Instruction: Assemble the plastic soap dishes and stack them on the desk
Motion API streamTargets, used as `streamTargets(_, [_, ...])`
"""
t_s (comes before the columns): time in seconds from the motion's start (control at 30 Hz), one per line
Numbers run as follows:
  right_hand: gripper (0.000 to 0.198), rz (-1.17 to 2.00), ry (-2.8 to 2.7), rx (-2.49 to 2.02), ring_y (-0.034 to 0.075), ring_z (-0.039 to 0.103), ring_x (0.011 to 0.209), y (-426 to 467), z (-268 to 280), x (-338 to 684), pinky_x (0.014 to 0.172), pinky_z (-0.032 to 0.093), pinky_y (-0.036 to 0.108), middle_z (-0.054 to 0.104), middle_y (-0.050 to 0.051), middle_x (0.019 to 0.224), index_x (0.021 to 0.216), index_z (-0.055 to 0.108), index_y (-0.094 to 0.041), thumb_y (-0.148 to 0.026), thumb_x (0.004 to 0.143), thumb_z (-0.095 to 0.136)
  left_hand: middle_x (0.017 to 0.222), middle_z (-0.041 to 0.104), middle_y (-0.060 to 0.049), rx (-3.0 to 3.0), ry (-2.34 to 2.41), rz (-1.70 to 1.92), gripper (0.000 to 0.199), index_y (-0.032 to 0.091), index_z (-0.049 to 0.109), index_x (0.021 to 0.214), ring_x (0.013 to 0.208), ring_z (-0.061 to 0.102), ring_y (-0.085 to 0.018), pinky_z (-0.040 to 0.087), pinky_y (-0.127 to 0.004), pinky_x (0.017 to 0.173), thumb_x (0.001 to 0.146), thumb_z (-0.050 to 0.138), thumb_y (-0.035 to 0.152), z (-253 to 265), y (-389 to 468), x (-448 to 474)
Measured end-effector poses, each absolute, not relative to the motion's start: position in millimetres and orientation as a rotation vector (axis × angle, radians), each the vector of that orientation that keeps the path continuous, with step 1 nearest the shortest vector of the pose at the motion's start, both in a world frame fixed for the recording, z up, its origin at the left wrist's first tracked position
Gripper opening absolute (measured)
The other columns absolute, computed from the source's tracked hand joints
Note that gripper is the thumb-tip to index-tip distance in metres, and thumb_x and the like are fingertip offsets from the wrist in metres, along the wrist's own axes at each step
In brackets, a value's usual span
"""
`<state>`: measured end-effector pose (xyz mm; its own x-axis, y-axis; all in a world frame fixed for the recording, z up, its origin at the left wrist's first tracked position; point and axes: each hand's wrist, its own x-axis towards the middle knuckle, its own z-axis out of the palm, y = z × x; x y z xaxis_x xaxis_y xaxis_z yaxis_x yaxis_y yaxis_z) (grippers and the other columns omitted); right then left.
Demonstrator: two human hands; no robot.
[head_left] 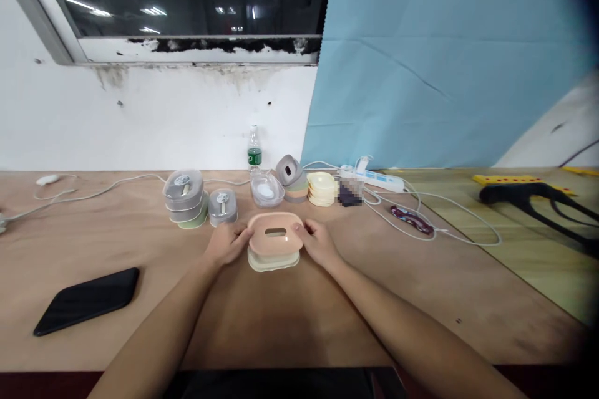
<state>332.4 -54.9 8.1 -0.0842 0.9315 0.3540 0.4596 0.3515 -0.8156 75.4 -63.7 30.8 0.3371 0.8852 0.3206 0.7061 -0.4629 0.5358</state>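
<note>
Between my two hands is a pink oval plastic tray (262, 245) with a slot in its middle. My left hand (228, 242) grips its left end, thumb on the rim. On the opposite end, my right hand (320, 240) holds the rim with the thumb on top. Just below the pink tray shows a cream-coloured oval piece (274, 262); whether the two touch is unclear. Close behind my left hand stands a small grey box with a clear lid (223, 207). A clear plastic container (267, 190) is behind the pink tray.
Stacked grey boxes (183, 196) stand at the back left, and stacked cream trays (322, 189) at the back right, near a grey slotted tray (289, 170). A bottle (254, 153), a power strip (379, 180) with white cables and a black phone-like slab (87, 300) are also on the table.
</note>
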Motion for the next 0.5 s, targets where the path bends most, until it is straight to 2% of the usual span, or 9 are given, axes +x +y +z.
streamTargets(0.3, [0.056, 0.581, -2.057, -1.482, 0.011, 0.043, 0.050, -53.0, 6.2, 334.1, 0.047, 0.019, 0.024, 0.047, -0.001, 0.051, 0.053, 0.047, -0.017, -0.060, 0.087, 0.038, 0.055, 0.051, 0.001, 2.287, 1.411, 0.580, 0.056, 0.017, 0.053, 0.059, 0.052, 0.044, -0.011, 0.027, -0.024, 0.049, 0.092, 0.030, 0.056, 30.3, -61.6, 74.7])
streamTargets(0.5, [0.056, 0.579, -2.137, -1.566, 0.009, 0.038, 0.044, -48.6, 8.2, 335.3, 0.045, 0.014, 0.026, 0.040, -0.003, 0.044, 0.047, 0.044, -0.017, -0.061, 0.083, 0.044, 0.059, 0.057, 0.000, 2.284, 1.465, 0.507, 0.056, 0.019, 0.057, 0.062, 0.055, 0.050, -0.013, 0.028, -0.025, 0.050, 0.091, 0.029, 0.058, 24.1, -58.4, 76.9])
